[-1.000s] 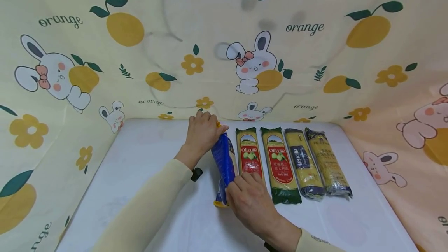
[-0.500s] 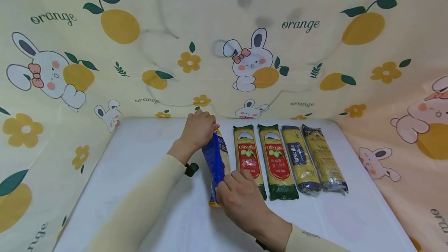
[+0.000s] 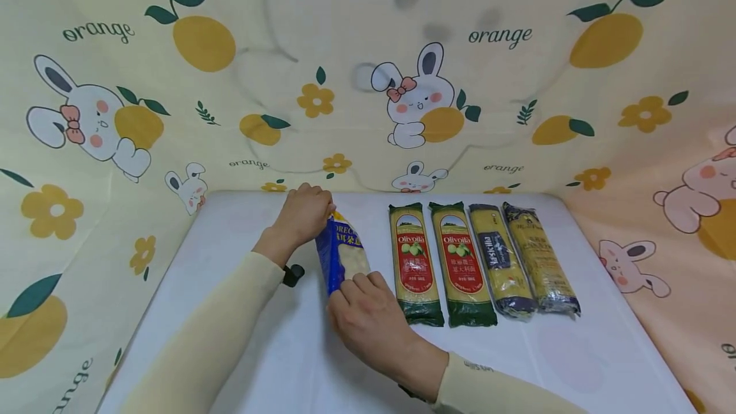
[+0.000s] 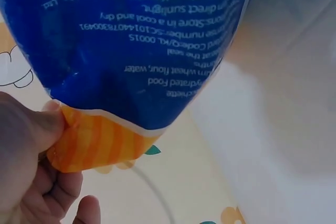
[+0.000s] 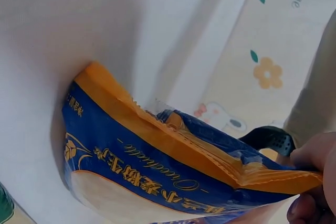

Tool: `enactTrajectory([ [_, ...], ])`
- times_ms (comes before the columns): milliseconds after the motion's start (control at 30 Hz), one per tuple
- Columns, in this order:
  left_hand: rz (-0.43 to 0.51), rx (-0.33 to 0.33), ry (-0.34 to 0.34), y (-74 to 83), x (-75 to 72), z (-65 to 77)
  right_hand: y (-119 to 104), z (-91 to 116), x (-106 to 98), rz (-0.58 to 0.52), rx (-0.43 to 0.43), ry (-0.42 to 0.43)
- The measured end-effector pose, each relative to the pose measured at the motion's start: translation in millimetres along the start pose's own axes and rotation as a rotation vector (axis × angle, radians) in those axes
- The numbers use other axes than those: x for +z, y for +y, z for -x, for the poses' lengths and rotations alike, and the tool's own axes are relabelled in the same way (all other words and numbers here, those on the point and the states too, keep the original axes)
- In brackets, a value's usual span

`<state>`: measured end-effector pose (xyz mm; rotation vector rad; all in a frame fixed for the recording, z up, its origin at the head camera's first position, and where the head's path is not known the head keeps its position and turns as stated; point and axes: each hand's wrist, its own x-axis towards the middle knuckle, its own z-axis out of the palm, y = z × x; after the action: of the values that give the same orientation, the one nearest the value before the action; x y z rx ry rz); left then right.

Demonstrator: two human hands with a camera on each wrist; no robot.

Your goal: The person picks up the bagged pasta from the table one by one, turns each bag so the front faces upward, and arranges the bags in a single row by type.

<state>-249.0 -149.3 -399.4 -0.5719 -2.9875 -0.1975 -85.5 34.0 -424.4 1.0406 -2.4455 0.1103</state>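
Note:
A blue orecchiette pasta bag (image 3: pixel 339 248) with orange ends hangs between both hands, left of a row of pasta packs. My left hand (image 3: pixel 305 213) grips its far end; in the left wrist view the thumb and fingers (image 4: pixel 65 182) pinch the orange corner. My right hand (image 3: pixel 370 324) grips the near end, its fingers curled over the edge and hiding that part. In the right wrist view the bag (image 5: pixel 142 145) shows its printed front and an orange seam, with the right thumb (image 5: pixel 315 150) on a corner.
To the right lie two green-ended Olivoilà spaghetti packs (image 3: pixel 416 260) (image 3: pixel 462 260), a La Sicilia pack (image 3: pixel 501 260) and a yellow pasta pack (image 3: pixel 540 257), side by side. A white cloth covers the table (image 3: pixel 230 337). A printed curtain (image 3: pixel 345 82) stands behind.
Both hands have carried the pasta bag to the left, away from the row. Its front, with the label and pale window, has turned more towards the head view. The other packs stay put.

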Motion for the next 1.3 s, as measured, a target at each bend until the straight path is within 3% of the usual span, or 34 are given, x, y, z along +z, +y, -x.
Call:
enactTrajectory([
  [167,-0.042,0.004,-0.008,-5.9,3.4,2.5,-2.8,-0.7,1.3,-0.036,-0.012,-0.033],
  [333,-0.075,-0.004,-0.011,-19.1,6.1,12.2,-3.2,5.7,2.8,-0.158,-0.004,-0.048],
  [433,-0.065,-0.017,-0.039,-30.9,6.1,21.3,6.0,13.1,11.3,-0.177,0.068,-0.047],
  [500,-0.065,-0.032,-0.068,-40.7,8.0,27.3,15.6,19.8,24.1,-0.133,0.149,-0.054],
  [633,-0.095,-0.064,-0.134,-60.5,15.3,37.7,28.1,33.3,54.9,-0.056,0.312,-0.191],
  [767,-0.118,-0.087,-0.186,-72.7,22.2,43.9,23.4,38.5,75.4,-0.166,0.386,-0.398],
  [867,-0.119,-0.091,-0.195,-76.9,26.0,44.6,16.6,34.5,82.5,-0.253,0.405,-0.479],
  [1133,-0.163,-0.094,-0.156,-74.9,30.5,44.4,10.5,19.9,88.7,-0.292,0.363,-0.471],
  [1300,-0.229,-0.048,-0.041,-71.0,35.1,41.1,18.2,23.1,83.3,-0.239,0.299,-0.384],
])
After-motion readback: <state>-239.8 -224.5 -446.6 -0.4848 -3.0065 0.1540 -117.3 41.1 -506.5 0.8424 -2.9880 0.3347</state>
